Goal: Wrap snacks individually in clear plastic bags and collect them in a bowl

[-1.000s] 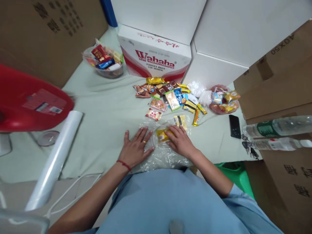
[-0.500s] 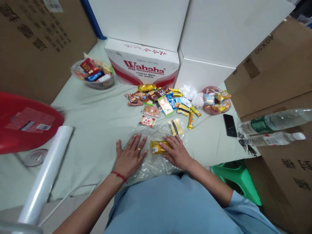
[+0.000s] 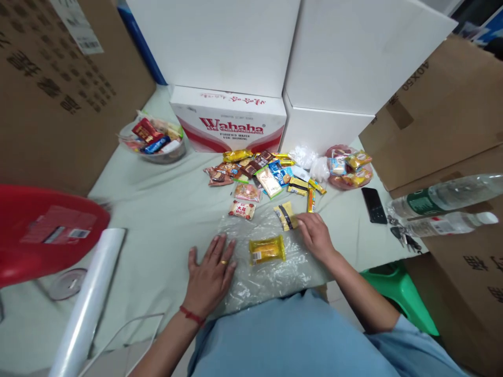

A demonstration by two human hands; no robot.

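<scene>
My left hand (image 3: 210, 272) lies flat with its fingers spread, its right side on the edge of a clear plastic sheet (image 3: 271, 285). On that sheet rests a yellow wrapped snack (image 3: 267, 250), touched by neither hand. My right hand (image 3: 317, 238) is closed, fingers curled together at the right end of a pale yellow packet with a black band (image 3: 285, 215). Whether its fingertips pinch the packet or the sheet is hidden. Beyond the sheet lie a white and red packet (image 3: 241, 209) and a pink packet (image 3: 247, 192).
Several snack packets (image 3: 271, 178) are heaped before a Wahaha box (image 3: 231, 123). Snack bowls stand left (image 3: 165, 155) and right (image 3: 349, 180). A phone (image 3: 374, 205), keys (image 3: 404, 238) and two bottles (image 3: 436, 201) lie right. A plastic film roll (image 3: 88, 298) and a red object (image 3: 51, 230) are left.
My right hand has let go of the yellow wrapped snack and moved right and outward to the banded packet. My left hand stays flat. The view has tipped up slightly.
</scene>
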